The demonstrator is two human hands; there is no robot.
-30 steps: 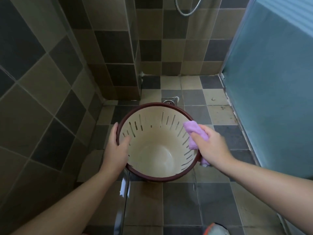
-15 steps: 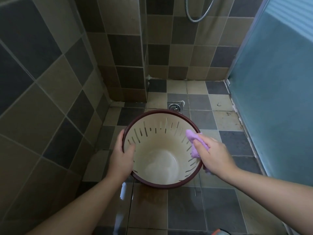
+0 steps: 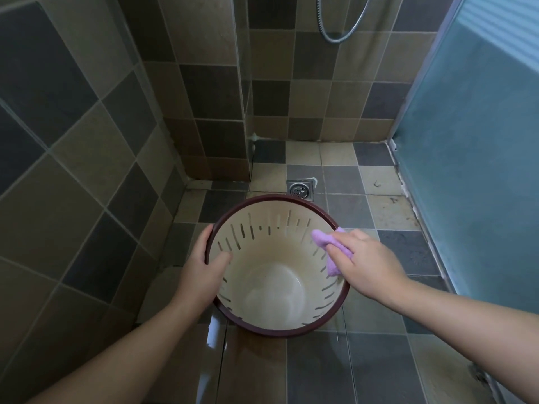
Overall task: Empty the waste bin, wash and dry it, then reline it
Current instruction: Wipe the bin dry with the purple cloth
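A round waste bin (image 3: 274,287) with a cream slotted inside and a dark red rim is held above the tiled shower floor, its opening facing me. It holds nothing and has no liner. My left hand (image 3: 201,272) grips the rim on the left, thumb inside the wall. My right hand (image 3: 367,260) pinches a folded lilac cloth (image 3: 328,246) and presses it against the inner wall just under the right rim.
A square floor drain (image 3: 300,189) lies just beyond the bin. Tiled walls close in on the left and behind, and a frosted blue glass door (image 3: 472,158) stands on the right. A metal shower hose (image 3: 339,24) loops on the back wall.
The cloth has slid a little up and back along the right inner wall, from the rim edge to inside it. The bin stays gripped, and my view has tilted up slightly.
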